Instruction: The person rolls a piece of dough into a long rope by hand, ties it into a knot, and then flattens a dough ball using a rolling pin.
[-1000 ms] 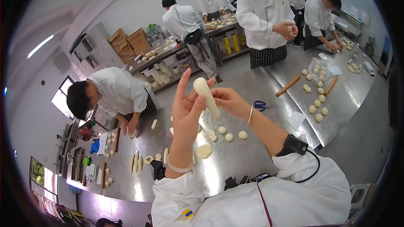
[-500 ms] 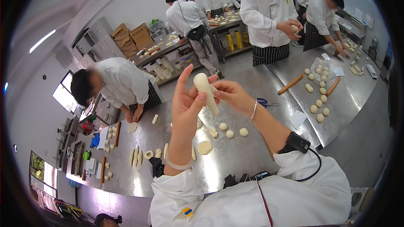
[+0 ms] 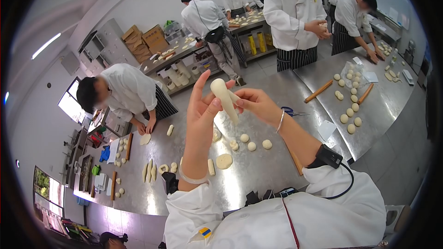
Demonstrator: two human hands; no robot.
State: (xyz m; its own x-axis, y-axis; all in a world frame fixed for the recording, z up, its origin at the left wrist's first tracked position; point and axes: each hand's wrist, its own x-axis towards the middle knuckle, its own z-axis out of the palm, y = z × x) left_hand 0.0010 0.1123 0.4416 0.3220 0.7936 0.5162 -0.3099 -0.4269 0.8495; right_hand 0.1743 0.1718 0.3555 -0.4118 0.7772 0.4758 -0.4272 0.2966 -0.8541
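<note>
Clearly, both hands grip one dough piece (image 3: 224,96): the left hand (image 3: 203,106) holds its rounded upper end between thumb and fingers, index finger raised, and the right hand (image 3: 254,101) pinches its side. It is held above the metal surface (image 3: 258,180), its narrow end pointing down between the hands. Below the right hand lie three dough balls (image 3: 251,146); nearer the wearer is a flat dough disc (image 3: 224,161). Just beyond the right wrist are blue-handled scissors (image 3: 288,111), and a wooden rod (image 3: 296,160) lies beside that forearm.
</note>
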